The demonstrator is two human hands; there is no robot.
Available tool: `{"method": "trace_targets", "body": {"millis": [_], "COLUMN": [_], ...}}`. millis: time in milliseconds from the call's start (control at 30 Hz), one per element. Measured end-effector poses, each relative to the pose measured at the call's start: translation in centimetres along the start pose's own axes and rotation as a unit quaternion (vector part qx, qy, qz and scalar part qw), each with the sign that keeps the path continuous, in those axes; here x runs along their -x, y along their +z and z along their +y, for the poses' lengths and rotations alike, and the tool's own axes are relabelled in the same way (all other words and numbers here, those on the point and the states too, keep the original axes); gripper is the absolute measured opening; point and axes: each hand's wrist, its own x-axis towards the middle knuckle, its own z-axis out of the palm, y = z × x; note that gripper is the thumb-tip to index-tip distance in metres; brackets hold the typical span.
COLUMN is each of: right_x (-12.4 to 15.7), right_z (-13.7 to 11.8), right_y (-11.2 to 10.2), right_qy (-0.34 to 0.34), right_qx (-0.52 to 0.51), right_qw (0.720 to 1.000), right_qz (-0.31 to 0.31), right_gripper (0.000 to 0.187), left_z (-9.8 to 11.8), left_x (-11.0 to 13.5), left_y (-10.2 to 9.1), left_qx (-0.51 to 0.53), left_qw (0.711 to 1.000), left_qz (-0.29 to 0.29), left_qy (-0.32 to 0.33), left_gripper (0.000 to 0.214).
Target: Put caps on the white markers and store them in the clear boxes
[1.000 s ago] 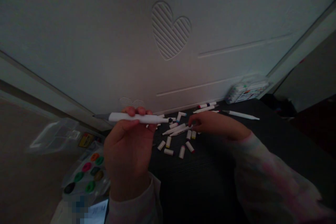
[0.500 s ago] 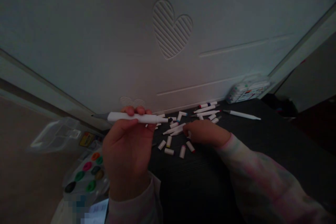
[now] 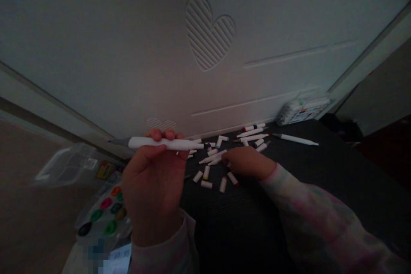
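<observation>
My left hand [image 3: 152,188] is raised, its fingers closed around a white marker [image 3: 176,144] held level. The marker has a dark grey pointed end at the left and a narrower white end at the right; no cap shows on either end. My right hand [image 3: 248,162] is low over the scattered pile, fingers curled down by white uncapped markers [image 3: 213,157]. Its fingertips are partly hidden, so I cannot make out what they hold. Loose white caps lie just in front, among them one with a yellow band [image 3: 206,173] and one with a red end [image 3: 233,178].
A dark table [image 3: 224,231] meets a white panel [image 3: 128,51] with a carved heart. A clear case [image 3: 303,109] leans at the back right, near a lone white marker [image 3: 297,139]. At left are a tray with colourful round pots [image 3: 105,203] and a clear plastic lid [image 3: 66,165].
My left hand has shifted slightly left with the marker. My right hand has moved a little left and stays low at the pile.
</observation>
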Motion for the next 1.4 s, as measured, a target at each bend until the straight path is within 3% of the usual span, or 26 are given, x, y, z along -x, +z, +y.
{"method": "trace_targets", "body": {"millis": [967,1200,1400], "right_x": [-0.1,0.4,2.0], "right_z": [0.1,0.7,1.1], "right_y": [0.0,-1.0,-3.1], "right_qy": [-0.027,-0.047,-0.069], "right_qx": [-0.045,-0.101,-0.177], "right_qw": [0.999,0.993,0.980], "right_qz": [0.004,0.027,0.050], "right_gripper": [0.028,0.029,0.022], "left_z": [0.2,0.1,0.2], "left_x": [-0.2,-0.1,0.0], "left_y": [-0.1,0.0,-0.1], "left_qx": [-0.007,-0.004,-0.017], "left_qw": [1.000,1.000,1.000], "left_qz": [0.005,0.004,-0.012], "left_qy": [0.005,0.003,-0.005], "left_gripper": [0.015,0.016,0.013]}}
